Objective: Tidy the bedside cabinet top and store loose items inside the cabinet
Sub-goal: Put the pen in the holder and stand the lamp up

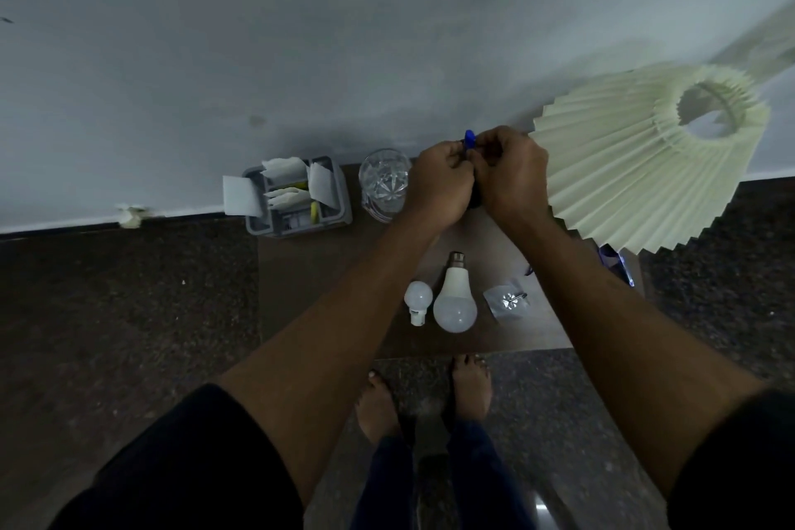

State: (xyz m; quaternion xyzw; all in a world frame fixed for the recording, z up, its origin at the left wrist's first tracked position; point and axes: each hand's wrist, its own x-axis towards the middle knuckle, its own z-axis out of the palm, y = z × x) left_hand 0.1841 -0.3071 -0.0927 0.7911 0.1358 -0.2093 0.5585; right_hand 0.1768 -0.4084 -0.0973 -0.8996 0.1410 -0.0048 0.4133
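Both hands are meeting at twelve o'clock over the brown wooden worktop (322, 293), the left hand (439, 185) and right hand (512, 181) pinching a small blue plastic object (470, 139) between curled fingers. A large white bulb (455, 299) and a small white bulb (418, 301) are lying at six o'clock, a clear cut-glass tumbler (384, 185) is standing at eleven, and a pleated cream lampshade (645, 159) is leaning at two.

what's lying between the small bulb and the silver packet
The larger white bulb lies there, between the small bulb and the silver packet, seen in the head view.
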